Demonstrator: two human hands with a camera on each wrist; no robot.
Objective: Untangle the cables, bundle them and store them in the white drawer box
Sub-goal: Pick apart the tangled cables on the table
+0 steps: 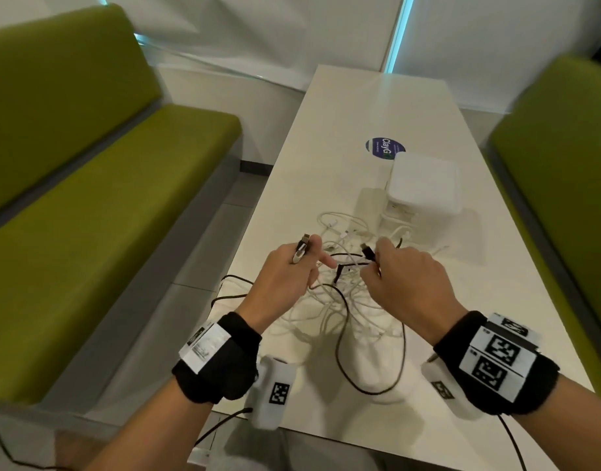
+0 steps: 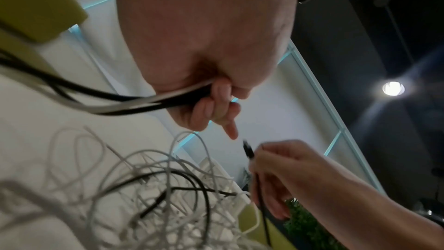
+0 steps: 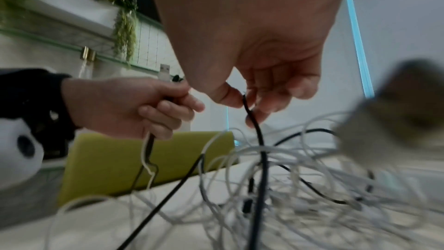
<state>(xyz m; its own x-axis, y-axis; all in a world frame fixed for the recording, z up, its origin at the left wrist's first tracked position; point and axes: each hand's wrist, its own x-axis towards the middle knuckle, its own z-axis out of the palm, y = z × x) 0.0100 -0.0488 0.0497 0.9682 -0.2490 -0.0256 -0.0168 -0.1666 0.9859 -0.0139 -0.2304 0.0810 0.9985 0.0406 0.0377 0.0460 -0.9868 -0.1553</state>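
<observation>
The white drawer box (image 1: 425, 193) stands on the far right of the tabletop (image 1: 343, 107); what it contains cannot be seen. Just near of it lies one tangle of cables (image 1: 346, 300), mostly white with at least two black. The left hand (image 1: 285, 273) grips two cable ends, one white, one black. The right hand (image 1: 404, 277) pinches one black cable end (image 1: 367, 251).

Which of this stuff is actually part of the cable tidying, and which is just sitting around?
Part of the job: black cable, white cables, white drawer box, left hand, right hand.

Just there: round blue sticker, green benches, table.
</observation>
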